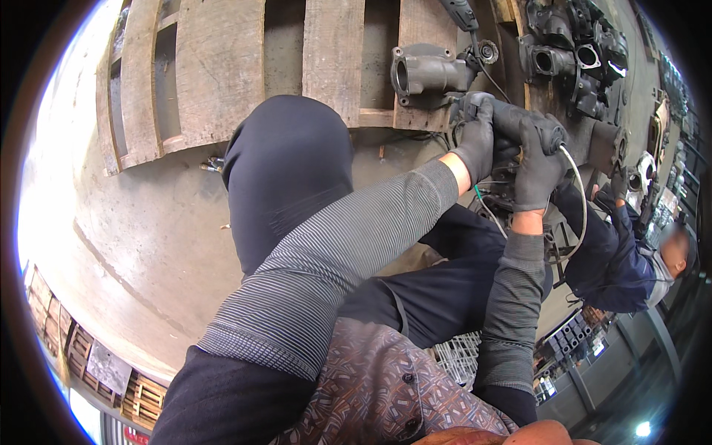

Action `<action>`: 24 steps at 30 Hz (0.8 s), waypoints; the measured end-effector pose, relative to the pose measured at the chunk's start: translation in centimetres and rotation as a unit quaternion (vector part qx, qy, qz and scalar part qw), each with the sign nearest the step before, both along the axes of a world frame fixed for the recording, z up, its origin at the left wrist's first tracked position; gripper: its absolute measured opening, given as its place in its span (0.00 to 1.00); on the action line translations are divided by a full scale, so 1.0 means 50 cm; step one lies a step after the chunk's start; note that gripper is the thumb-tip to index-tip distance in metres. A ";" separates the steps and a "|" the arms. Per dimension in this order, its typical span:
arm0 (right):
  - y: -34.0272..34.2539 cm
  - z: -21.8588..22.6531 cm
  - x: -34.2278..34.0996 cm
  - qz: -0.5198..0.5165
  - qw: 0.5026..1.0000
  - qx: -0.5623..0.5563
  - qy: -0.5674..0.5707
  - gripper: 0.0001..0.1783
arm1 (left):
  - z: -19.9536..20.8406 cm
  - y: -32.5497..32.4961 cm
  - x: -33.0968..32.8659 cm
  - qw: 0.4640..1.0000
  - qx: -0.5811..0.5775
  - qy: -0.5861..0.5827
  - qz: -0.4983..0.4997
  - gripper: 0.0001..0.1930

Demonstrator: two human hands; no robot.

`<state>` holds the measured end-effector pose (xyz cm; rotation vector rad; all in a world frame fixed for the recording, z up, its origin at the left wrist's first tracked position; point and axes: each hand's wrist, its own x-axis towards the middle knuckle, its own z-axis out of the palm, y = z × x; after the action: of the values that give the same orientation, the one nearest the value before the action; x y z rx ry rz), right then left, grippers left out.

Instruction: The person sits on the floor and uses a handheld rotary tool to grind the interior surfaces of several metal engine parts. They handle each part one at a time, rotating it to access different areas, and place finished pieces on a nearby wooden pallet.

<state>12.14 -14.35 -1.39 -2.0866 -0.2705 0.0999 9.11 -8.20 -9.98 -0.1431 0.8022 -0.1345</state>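
Note:
Both my hands wear dark grey gloves and are closed round a dark, cylindrical corded power grinder (508,117). My left hand (475,144) grips it toward its front end. My right hand (540,167) wraps its rear body, close to where a pale cable (582,189) leaves the tool. The grinder's front end is beside a grey metal casting (430,74), a flanged, pipe-like housing lying on a wooden pallet (322,59). Whether the tool touches the casting I cannot tell; its working tip is mostly hidden.
Another corded tool (461,13) lies beyond the casting, near a round toothed piece (487,52). Several dark castings (552,59) are piled at the far right. A co-worker (623,256) sits at the right, one gloved hand (619,184) by another casting. My bent knee (293,156) is against the pallet's near edge.

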 end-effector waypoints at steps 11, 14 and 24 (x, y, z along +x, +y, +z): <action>-0.002 -0.002 0.014 0.003 0.996 -0.090 0.003 0.23 | -0.026 -0.008 0.010 1.000 -0.018 -0.007 0.015 0.31; -0.006 -0.006 0.013 0.000 0.997 -0.075 0.008 0.23 | -0.033 -0.010 0.009 0.999 -0.017 -0.024 0.013 0.32; -0.015 -0.013 -0.008 -0.022 0.999 -0.045 0.003 0.21 | -0.057 -0.028 -0.001 0.998 0.013 -0.056 0.015 0.34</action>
<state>11.72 -15.08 -2.04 -2.1791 -0.2203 0.0937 9.07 -9.61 -12.84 -0.1219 0.6886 -0.1019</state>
